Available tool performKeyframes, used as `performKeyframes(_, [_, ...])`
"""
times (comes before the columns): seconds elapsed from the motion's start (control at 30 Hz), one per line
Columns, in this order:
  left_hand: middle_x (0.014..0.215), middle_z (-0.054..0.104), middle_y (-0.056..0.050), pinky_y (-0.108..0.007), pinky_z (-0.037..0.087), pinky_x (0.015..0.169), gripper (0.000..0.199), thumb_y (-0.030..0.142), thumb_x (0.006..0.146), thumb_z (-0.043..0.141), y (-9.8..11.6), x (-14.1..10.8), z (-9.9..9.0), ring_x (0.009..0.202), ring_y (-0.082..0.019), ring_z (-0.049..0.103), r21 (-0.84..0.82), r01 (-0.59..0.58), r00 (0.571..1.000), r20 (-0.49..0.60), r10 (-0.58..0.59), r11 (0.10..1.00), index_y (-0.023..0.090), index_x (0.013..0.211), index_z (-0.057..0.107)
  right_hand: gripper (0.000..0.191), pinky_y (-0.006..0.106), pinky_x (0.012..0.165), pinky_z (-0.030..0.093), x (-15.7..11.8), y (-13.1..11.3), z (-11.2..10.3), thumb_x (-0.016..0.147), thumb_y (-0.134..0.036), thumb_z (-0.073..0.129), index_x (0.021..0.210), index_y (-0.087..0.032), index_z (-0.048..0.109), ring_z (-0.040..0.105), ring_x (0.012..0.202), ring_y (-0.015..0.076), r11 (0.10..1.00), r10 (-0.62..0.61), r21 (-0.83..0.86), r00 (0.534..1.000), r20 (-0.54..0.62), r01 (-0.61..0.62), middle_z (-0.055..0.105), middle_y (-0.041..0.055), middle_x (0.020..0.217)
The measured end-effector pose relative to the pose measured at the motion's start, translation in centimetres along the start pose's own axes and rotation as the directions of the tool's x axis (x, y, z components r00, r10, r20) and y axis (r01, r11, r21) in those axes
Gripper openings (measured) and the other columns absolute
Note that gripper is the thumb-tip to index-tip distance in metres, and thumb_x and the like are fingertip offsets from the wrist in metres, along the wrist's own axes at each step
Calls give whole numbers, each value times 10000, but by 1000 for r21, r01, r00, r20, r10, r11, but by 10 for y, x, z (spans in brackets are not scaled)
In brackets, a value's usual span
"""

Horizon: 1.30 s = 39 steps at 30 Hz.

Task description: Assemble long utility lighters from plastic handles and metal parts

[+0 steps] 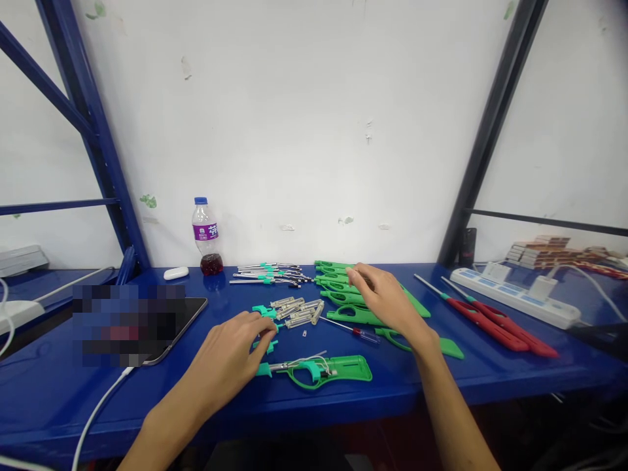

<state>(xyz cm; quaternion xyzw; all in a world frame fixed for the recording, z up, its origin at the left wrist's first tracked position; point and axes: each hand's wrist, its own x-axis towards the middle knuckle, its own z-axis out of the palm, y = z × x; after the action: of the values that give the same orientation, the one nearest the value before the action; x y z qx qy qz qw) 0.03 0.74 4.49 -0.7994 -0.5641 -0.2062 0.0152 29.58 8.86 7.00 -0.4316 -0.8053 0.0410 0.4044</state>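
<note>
My left hand (239,347) is closed at the small teal plastic parts (265,311), thumb and fingers together; what they hold is too small to name. My right hand (380,294) reaches over the green plastic shells (350,315), its fingers bent and partly hidden, so a grip cannot be made out. Near the front edge lies an open green shell (356,368) with a metal tube, wires and a teal piece in it. Clear plastic pieces (301,313) are piled between my hands. A screwdriver (366,335) lies right of them.
Metal rods with teal parts (267,275) lie at the back. A bottle (208,239) and white case (175,273) stand back left, near a phone (189,320) with a cable. On the right are two red lighters (495,320) and a white power strip (515,297).
</note>
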Motion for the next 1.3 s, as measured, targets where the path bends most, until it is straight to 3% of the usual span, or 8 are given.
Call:
performKeyframes(0.13, [1033, 756, -63, -412, 520, 893, 332, 286, 1065, 430, 21, -2, 11, 1031, -278, 658, -37, -86, 996, -7, 86, 996, 228, 1024, 755, 428, 313, 638, 326, 0, 1, 0, 1106, -492, 391, 776, -239, 493, 488, 637, 176, 1000, 8, -3, 1000, -25, -8, 560, -22, 696])
performKeyframes(0.37, [1164, 713, -106, -533, 482, 1047, 303, 295, 1065, 491, 43, -5, 41, 1117, -304, 613, -120, -200, 979, -62, 194, 972, 205, 1232, 728, 417, 334, 726, 424, -2, -3, -2, 1117, -489, 369, 918, -231, 629, 624, 791, 217, 1000, -13, 12, 1000, 14, 13, 710, 38, 882])
performKeyframes(0.5, [1115, 709, -106, -553, 473, 1029, 299, 351, 1063, 499, 45, -6, 48, 1069, -314, 620, -114, -154, 988, -48, 149, 981, 208, 1167, 741, 388, 353, 849, 483, -3, -6, -2, 1130, -437, 363, 1077, -239, 692, 675, 963, 232, 998, -50, 46, 996, 74, 47, 742, 59, 1075])
performKeyframes(0.67, [1128, 716, -105, -525, 446, 1023, 382, 374, 1104, 392, 53, 2, 42, 1102, -317, 628, -75, -57, 997, 39, 60, 996, 212, 1132, 737, 377, 397, 993, 495, -6, -13, -1, 1136, -400, 369, 1312, -283, 681, 660, 1133, 241, 990, -116, 98, 984, 136, 104, 709, 68, 1220])
performKeyframes(0.8, [932, 745, -111, -423, 491, 817, 429, 340, 1096, 391, 67, 23, 31, 914, -302, 697, -39, 13, 992, 122, -9, 999, 191, 890, 736, 392, 419, 997, 514, -19, -15, 2, 1142, -404, 349, 1386, -310, 641, 651, 1152, 250, 989, -137, 83, 973, 184, 123, 699, 66, 1233])
performKeyframes(0.97, [705, 719, -64, -316, 365, 562, 267, 324, 961, 641, 78, 44, 22, 657, -252, 682, -51, 41, 973, 230, -28, 998, 206, 731, 709, 364, 370, 859, 559, -62, -12, 8, 1135, -332, 379, 1395, -300, 631, 683, 955, 228, 988, -149, 81, 965, 214, 134, 675, 66, 1076])
performKeyframes(1.17, [618, 704, -11, -284, 352, 535, 222, 156, 860, 666, 79, 44, 22, 592, -205, 666, -143, 39, 956, 295, 5, 989, 219, 648, 690, 364, 342, 842, 557, -93, -11, 20, 1104, -270, 478, 1439, -345, 601, 702, 913, 205, 989, -80, 133, 986, 148, 61, 671, 54, 1141])
performKeyframes(1.3, [645, 707, 11, -275, 396, 556, 218, 222, 929, 596, 71, 37, 26, 603, -193, 669, -234, 42, 970, 242, 16, 971, 224, 729, 683, 349, 326, 804, 558, -93, -9, 23, 1098, -304, 518, 1433, -334, 611, 711, 901, 201, 994, -90, 79, 985, 144, 79, 689, 54, 1158])
